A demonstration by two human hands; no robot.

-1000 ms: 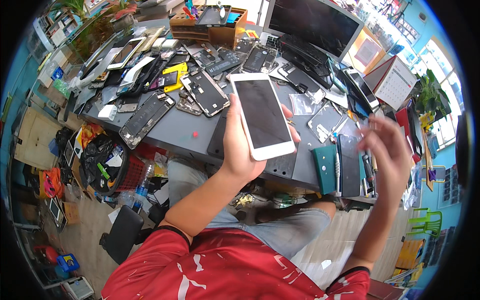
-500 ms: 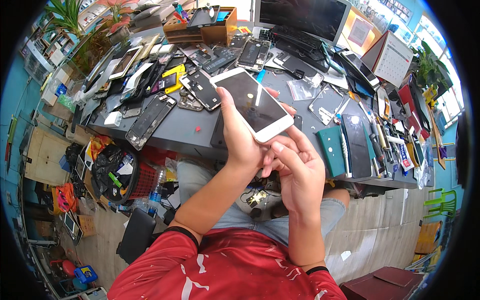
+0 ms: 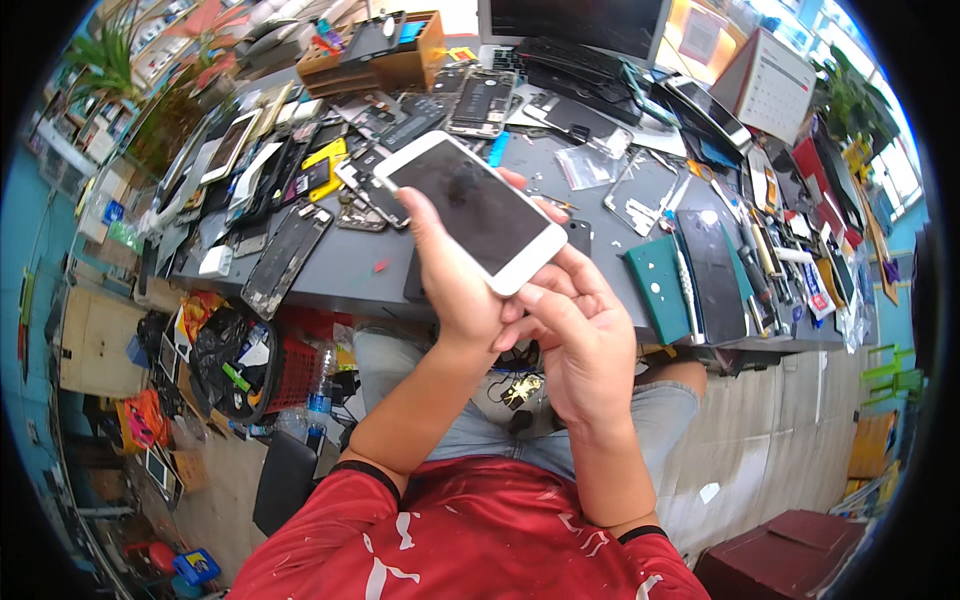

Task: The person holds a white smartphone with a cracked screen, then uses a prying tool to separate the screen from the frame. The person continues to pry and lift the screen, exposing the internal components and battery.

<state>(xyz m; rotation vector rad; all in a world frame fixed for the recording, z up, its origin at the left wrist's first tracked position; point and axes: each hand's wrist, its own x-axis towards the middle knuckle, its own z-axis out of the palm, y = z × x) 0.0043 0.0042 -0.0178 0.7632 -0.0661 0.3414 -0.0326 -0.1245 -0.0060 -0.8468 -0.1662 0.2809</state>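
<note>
Lighting: bright; washed-out daylight at window, far right. Glare: small white spot on dark screen, right. Distortion: desk edge curves, corners black, blue fringe at right rim. Softness: plant, far left.

A desk calendar right of a dark monitor, a red basket, a green chair

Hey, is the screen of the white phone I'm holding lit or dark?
Dark. The white phone in your left hand shows a blackish screen, no lit picture; whether it's powered, I cannot tell.
</note>
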